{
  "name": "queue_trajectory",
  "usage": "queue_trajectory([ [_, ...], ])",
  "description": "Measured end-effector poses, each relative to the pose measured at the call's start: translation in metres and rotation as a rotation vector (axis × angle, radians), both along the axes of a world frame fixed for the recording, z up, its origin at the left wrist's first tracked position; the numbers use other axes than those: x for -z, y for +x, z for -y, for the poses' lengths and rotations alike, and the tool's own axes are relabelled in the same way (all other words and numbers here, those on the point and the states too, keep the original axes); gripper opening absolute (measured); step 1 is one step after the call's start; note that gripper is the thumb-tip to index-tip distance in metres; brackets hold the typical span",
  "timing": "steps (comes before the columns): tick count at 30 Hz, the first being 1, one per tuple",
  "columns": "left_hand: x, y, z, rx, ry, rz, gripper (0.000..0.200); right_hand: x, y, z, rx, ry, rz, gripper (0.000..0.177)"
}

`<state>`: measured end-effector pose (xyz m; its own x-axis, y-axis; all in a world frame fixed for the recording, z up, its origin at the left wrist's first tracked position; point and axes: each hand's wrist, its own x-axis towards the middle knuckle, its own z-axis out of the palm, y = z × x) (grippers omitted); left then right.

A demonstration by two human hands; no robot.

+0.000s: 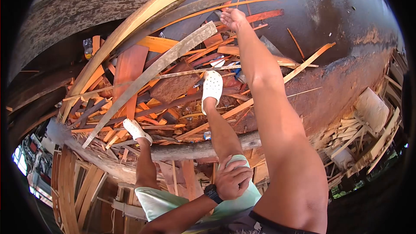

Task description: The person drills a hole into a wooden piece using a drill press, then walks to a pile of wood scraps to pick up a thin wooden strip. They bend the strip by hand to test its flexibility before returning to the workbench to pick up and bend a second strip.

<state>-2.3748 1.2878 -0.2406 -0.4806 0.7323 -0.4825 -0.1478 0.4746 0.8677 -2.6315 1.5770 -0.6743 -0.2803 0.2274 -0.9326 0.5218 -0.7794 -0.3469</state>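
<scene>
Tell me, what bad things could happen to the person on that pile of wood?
The white clogs stand on loose, crossed planks, so a board might shift and the person could slip. The right hand reaches bare toward splintered offcuts, so splinters could hurt it. The left hand only rests on a knee, gripping nothing steady.

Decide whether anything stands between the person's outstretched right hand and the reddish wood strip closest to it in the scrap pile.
Nothing visible does. The right hand is at one end of the reddish strip, with no gap showing between them and no other scrap lying across. Whether the hand actually touches the strip cannot be told.
</scene>
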Motion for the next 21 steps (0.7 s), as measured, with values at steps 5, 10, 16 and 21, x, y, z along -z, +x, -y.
queue_trajectory([
  [5,0.012,-0.002,-0.006,-0.061,0.059,-0.026,0.012,0.043,-0.002,0.034,0.288,-0.129,-0.196,0.042],
  [10,0.008,0.000,0.001,-0.067,0.037,0.001,0.011,0.035,-0.010,0.051,0.327,-0.090,-0.245,0.029],
  [16,0.003,0.004,0.008,-0.024,0.041,-0.035,0.019,-0.021,-0.014,0.051,0.137,0.075,-0.209,0.010],
  [21,0.000,0.007,0.016,-0.050,0.034,-0.055,0.019,-0.087,-0.009,0.036,0.117,0.262,-0.403,0.014],
])
